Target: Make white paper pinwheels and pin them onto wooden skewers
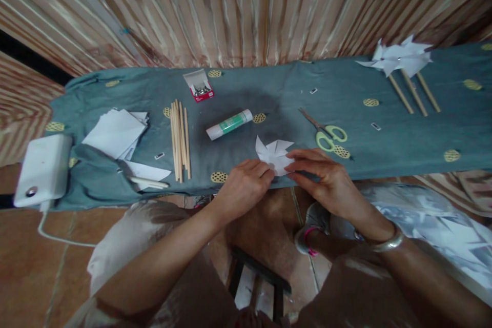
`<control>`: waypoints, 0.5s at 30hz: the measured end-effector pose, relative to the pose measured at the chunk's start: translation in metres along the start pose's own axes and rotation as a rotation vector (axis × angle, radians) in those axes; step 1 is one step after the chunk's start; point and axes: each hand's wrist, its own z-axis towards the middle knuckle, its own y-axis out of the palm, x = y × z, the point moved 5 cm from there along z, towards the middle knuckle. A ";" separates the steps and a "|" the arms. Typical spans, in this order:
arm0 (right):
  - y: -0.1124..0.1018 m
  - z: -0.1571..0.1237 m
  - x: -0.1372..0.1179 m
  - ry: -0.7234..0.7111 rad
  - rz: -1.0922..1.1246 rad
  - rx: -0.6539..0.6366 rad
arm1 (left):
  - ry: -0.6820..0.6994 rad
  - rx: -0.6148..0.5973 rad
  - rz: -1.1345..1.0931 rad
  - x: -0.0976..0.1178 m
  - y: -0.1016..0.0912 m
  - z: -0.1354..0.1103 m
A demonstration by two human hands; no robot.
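Two hands on one white paper pinwheel [272,150], at near edge of bench [415,136], roughly mid-length. Left hand [248,184]: fingers curled in, tips pinching near left part of the paper. Right hand [323,177]: fingers partly spread, thumb below, tips touching the right edge; can't tell if they grip it. Silver bracelet [390,241] on right wrist. Pinwheel blades stand up on the far side; center partly hidden by left fingers.

Bench has teal cloth with yellow spotted prints. Just beyond the right hand: scissors [326,134], light green handles, blades pointing away and left. Beyond the pinwheel, slightly left: glue stick [229,124], white and green, lying slanted. Farther back: small red-and-white box [202,92], lid up, shiny metal bits inside. Left of glue stick: bunch of wooden sticks [179,143], lying side by side. Left again: stack of white paper [115,133], uneven; nearer the front edge, a slim white tool [149,182] against a loose paper piece [148,170], tool type unclear. Far left end: white device [43,170] with cable [69,241] hanging down. Far right: paper pinwheels [402,57] overlapping, three sticks pointing toward the near side. Striped curtain [238,10] behind bench.
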 end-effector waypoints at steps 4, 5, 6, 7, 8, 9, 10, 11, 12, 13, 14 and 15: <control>0.002 0.003 0.002 0.020 -0.004 0.028 | 0.021 0.018 0.020 0.002 -0.001 0.000; 0.003 0.004 0.002 0.022 -0.011 0.029 | 0.027 0.027 0.024 0.003 -0.001 0.000; 0.004 0.005 0.002 0.023 -0.020 0.029 | 0.030 0.031 0.027 0.003 -0.001 0.000; 0.005 0.006 0.003 0.022 -0.031 0.030 | 0.032 0.030 0.028 0.004 -0.001 0.000; 0.007 0.007 0.003 0.022 -0.042 0.033 | 0.034 0.026 0.026 0.004 -0.001 0.000; 0.008 0.008 0.003 0.023 -0.054 0.038 | 0.035 0.021 0.022 0.004 0.000 0.000; 0.010 0.008 0.004 0.024 -0.064 0.045 | 0.036 0.018 0.017 0.005 0.000 0.000; 0.011 0.009 0.004 0.025 -0.072 0.052 | 0.036 0.016 0.012 0.005 0.001 0.000; 0.012 0.010 0.004 0.027 -0.081 0.057 | 0.035 0.019 0.008 0.005 0.001 0.000; 0.014 0.011 0.004 0.029 -0.089 0.062 | 0.030 0.025 0.007 0.005 0.002 0.000; 0.015 0.011 0.004 0.029 -0.098 0.066 | 0.023 0.032 0.007 0.005 0.002 -0.001; 0.016 0.012 0.004 0.027 -0.107 0.071 | 0.015 0.038 0.009 0.005 0.002 -0.001</control>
